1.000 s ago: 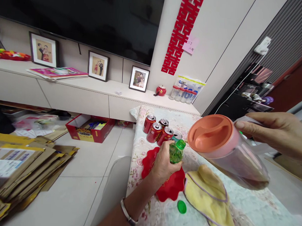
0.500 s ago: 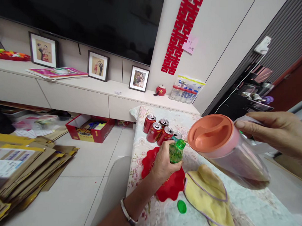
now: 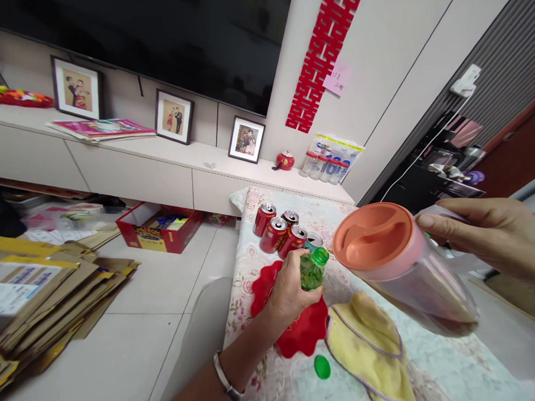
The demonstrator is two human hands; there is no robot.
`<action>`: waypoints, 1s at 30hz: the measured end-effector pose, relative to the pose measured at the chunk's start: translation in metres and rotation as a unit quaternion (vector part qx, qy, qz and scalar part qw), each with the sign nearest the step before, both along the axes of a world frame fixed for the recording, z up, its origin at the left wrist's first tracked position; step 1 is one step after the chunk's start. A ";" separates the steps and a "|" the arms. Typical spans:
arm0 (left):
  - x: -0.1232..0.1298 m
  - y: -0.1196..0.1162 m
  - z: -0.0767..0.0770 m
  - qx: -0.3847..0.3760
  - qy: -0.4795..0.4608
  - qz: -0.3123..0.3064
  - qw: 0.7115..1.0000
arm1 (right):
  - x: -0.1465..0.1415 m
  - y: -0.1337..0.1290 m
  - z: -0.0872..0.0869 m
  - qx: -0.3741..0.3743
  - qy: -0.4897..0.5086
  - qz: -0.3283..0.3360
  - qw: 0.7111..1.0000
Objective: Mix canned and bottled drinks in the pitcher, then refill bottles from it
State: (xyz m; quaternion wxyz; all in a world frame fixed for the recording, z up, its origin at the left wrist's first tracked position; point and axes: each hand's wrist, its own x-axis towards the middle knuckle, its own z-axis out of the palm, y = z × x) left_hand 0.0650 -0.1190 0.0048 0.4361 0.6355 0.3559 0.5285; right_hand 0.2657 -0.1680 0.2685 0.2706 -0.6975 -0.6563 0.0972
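Observation:
My left hand (image 3: 294, 284) is wrapped round a small green plastic bottle (image 3: 313, 269) with its cap off, over a red scalloped tray (image 3: 303, 335). My right hand (image 3: 492, 231) grips the handle of a clear pitcher (image 3: 436, 290) with an orange lid (image 3: 372, 237). The pitcher is tipped so its lid end lies close to the bottle's mouth, apart from it. Some brownish liquid sits low in the pitcher; I cannot make out a stream. A green cap (image 3: 322, 366) lies on the floral tablecloth (image 3: 286, 384), near a crumpled yellow cloth (image 3: 367, 347).
Several drink cans (image 3: 273, 234) stand just behind the bottle. A low white cabinet (image 3: 131, 165) carries picture frames (image 3: 174, 117), a red pot (image 3: 285, 160) and glass jars (image 3: 308, 165). On the floor are flattened cardboard boxes (image 3: 77, 287) and a red carton (image 3: 159, 237).

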 end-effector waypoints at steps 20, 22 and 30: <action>0.000 -0.001 0.002 -0.002 0.005 0.002 1.000 | -0.002 -0.001 -0.001 -0.001 -0.006 0.003 1.000; 0.000 -0.001 0.002 -0.001 0.004 0.002 1.000 | -0.003 -0.001 0.001 0.000 -0.004 0.002 1.000; 0.000 -0.001 0.001 -0.006 0.005 -0.001 1.000 | -0.004 -0.001 0.002 0.001 -0.003 0.007 1.000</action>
